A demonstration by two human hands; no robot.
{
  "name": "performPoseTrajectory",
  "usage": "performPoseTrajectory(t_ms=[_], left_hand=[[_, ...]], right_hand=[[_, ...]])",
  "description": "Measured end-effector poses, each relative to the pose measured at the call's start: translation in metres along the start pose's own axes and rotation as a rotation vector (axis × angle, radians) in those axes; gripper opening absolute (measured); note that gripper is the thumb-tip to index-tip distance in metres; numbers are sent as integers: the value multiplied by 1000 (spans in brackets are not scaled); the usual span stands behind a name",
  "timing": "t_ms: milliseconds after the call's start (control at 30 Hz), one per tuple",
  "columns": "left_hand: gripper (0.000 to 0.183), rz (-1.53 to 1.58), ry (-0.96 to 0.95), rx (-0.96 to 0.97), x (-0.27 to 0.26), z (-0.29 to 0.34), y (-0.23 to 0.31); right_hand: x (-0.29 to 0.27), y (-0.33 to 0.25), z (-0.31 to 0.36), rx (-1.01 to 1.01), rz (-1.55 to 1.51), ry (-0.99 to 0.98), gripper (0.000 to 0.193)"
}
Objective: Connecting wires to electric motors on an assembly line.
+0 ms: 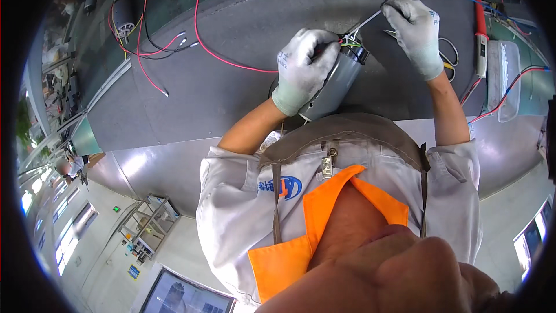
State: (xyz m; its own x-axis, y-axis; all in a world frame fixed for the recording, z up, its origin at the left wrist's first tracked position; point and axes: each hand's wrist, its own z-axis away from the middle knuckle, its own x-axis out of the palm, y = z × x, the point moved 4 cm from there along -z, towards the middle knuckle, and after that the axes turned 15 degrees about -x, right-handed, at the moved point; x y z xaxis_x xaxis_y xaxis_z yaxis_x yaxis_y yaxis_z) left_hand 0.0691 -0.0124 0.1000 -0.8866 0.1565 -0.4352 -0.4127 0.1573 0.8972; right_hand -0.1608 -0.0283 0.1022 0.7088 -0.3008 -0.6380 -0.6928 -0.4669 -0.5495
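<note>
A grey cylindrical motor (335, 90) lies tilted on the dark bench in front of my body, its wired end pointing away from me. My left hand (307, 64), in a whitish glove, is closed beside that end, its fingers pinching the motor's wires. From the wire bundle a thin white cable tie (366, 22) runs up to the right. My gloved right hand (414, 35) is raised to the right of the motor and pinches the tie's far end, which looks taut. A long red wire (231, 62) trails leftward from near my left hand.
More motors, one (123, 14) with loose red and black leads, stand at the far left. On the right lie a red-handled tool (479, 17), a cutting tool with yellow on its handles (447, 65) and a clear plastic bin (509, 84). The bench's near edge borders my apron.
</note>
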Motion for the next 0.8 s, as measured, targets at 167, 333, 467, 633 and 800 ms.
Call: performPoseTrajectory(t_ms=[167, 333, 467, 633, 800], left_hand=[[10, -132, -27, 184, 8, -1, 1], [8, -322, -164, 250, 6, -10, 5], [11, -731, -324, 609, -2, -23, 7], [22, -735, -490, 690, 5, -19, 12], [30, -888, -469, 636, 10, -8, 17]], right_hand=[[21, 5, 11, 673, -821, 218, 19], [44, -32, 1, 602, -1482, 86, 27], [18, -43, 14, 736, -1151, -224, 26], [28, -52, -27, 567, -1302, -72, 18], [61, -26, -21, 686, -1426, 31, 18]])
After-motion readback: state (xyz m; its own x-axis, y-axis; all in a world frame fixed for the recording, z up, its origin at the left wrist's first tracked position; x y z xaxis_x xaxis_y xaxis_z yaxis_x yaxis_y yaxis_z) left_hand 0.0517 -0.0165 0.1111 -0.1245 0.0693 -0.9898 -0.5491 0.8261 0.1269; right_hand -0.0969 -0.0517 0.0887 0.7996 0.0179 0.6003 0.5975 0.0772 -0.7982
